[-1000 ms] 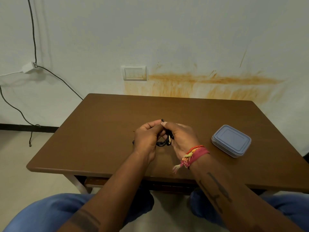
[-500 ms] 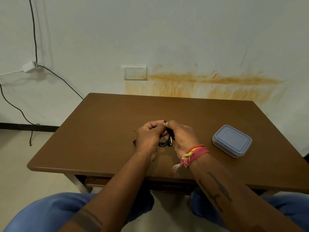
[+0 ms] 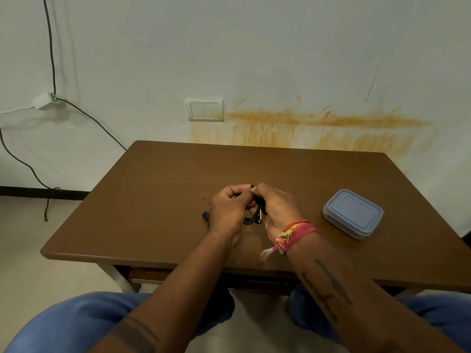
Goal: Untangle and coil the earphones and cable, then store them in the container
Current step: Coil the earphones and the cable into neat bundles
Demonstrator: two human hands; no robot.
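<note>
A bundle of black earphones and cable [image 3: 252, 219] is held between both hands above the middle of the brown table [image 3: 158, 189]. My left hand [image 3: 229, 212] and my right hand [image 3: 277, 207] pinch a cable end together at the top. One black earbud [image 3: 205, 216] hangs out to the left of my left hand, touching the table. Most of the cable is hidden inside the hands. A blue-grey lidded container [image 3: 353, 213] sits closed on the table to the right of my right hand.
The table stands against a white, stained wall with a switch plate [image 3: 206, 109]. Black wall cables [image 3: 51, 47] run down at the left. My knees in blue trousers show below the table's near edge.
Both hands have stayed together over the same spot, fingers shifting slightly on the cable. An earbud now shows to the left of my left hand.
</note>
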